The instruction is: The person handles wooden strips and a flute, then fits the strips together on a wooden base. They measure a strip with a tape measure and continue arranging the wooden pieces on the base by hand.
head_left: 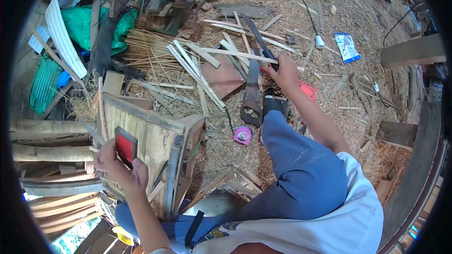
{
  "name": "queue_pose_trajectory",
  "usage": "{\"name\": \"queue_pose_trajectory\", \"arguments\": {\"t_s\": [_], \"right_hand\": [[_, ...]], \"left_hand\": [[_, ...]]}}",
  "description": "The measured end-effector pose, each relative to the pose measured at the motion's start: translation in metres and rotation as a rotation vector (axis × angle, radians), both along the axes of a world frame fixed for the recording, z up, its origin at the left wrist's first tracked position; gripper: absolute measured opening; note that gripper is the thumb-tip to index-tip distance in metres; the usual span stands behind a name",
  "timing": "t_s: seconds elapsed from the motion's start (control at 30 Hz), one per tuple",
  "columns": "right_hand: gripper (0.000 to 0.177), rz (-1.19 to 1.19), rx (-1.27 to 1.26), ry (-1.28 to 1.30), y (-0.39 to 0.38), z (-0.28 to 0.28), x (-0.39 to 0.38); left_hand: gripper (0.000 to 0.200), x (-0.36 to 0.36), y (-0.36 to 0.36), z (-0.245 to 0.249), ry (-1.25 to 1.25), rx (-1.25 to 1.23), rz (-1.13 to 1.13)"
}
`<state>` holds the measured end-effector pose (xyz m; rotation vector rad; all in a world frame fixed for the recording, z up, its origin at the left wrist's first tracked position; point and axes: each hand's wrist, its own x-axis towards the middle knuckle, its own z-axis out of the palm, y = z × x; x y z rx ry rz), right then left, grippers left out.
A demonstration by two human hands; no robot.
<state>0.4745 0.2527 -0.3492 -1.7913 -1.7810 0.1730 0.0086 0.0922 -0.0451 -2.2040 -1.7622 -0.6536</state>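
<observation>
My left hand (120, 167) is closed around a flat rectangular block (126, 146) with a red face and dark edges, held over a wooden box-like bench (148, 127). A thin pale strip (91, 129) sticks out past its fingers. Out to the right, my right hand (284, 73) grips the black handle of a long dark-bladed knife (253, 29), its blade pointing away from me. A slim wooden strip (230, 53) runs leftward from beside that hand, overlapping the knife handle. Just below lies a handsaw (252, 87) on the shavings, near my foot.
A pink tape measure (242, 135) lies in front of the bench. Wood strips (195, 73), a reddish board (221, 75) and a bundle of thin sticks (150, 49) cover the ground ahead. A blue-white packet (347, 47) and a cord with a white socket (319, 42) lie to the right.
</observation>
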Motion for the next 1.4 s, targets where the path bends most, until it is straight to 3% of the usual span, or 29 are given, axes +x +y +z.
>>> {"name": "queue_pose_trajectory", "arguments": {"t_s": [0.1, 0.17, 0.27, 0.33, 0.57, 0.73, 0.97, 1.03, 1.17, 1.23, 1.33, 1.4], "right_hand": [[0.036, -0.094, -0.008, 0.018, -0.015, 0.003, 0.023], [0.036, -0.189, -0.024, 0.048, -0.027, 0.000, 0.038], [0.037, -0.287, -0.040, 0.074, -0.044, -0.010, 0.066], [0.036, -0.358, -0.073, 0.073, -0.052, -0.024, 0.087], [0.036, -0.467, -0.147, 0.264, -0.078, -0.028, 0.137], [0.038, -0.648, -0.197, 0.456, -0.087, -0.034, 0.155], [0.038, -0.678, -0.110, 0.562, -0.086, -0.024, 0.151], [0.037, -0.658, -0.117, 0.538, -0.086, -0.017, 0.147], [0.033, -0.544, -0.143, 0.537, -0.085, 0.017, 0.126], [0.030, -0.439, -0.178, 0.583, -0.081, 0.034, 0.111], [0.027, -0.099, -0.199, 0.541, -0.062, 0.058, 0.089], [0.028, 0.095, -0.277, 0.459, -0.044, 0.115, 0.065]], "left_hand": [[0.057, 0.053, 0.030, 0.034, 0.094, -0.086, -0.179], [0.056, 0.105, 0.056, 0.027, 0.037, -0.122, -0.304], [0.053, 0.188, 0.100, -0.013, -0.010, -0.221, -0.429], [0.057, 0.227, 0.129, -0.075, -0.095, -0.216, -0.533], [0.050, 0.325, 0.189, -0.237, 0.063, -0.284, -0.669], [0.046, 0.382, 0.210, -0.285, 0.088, -0.366, -0.809], [0.044, 0.431, 0.199, -0.335, 0.104, -0.382, -0.867], [0.048, 0.431, 0.192, -0.326, 0.046, -0.381, -0.792], [0.048, 0.388, 0.147, -0.283, -0.301, -0.392, -0.544], [0.040, 0.342, 0.119, -0.237, -0.435, -0.424, -0.525], [0.030, 0.257, 0.074, -0.139, -0.495, -0.471, -0.424], [0.024, 0.195, 0.044, -0.070, -0.501, -0.466, -0.355]]}}
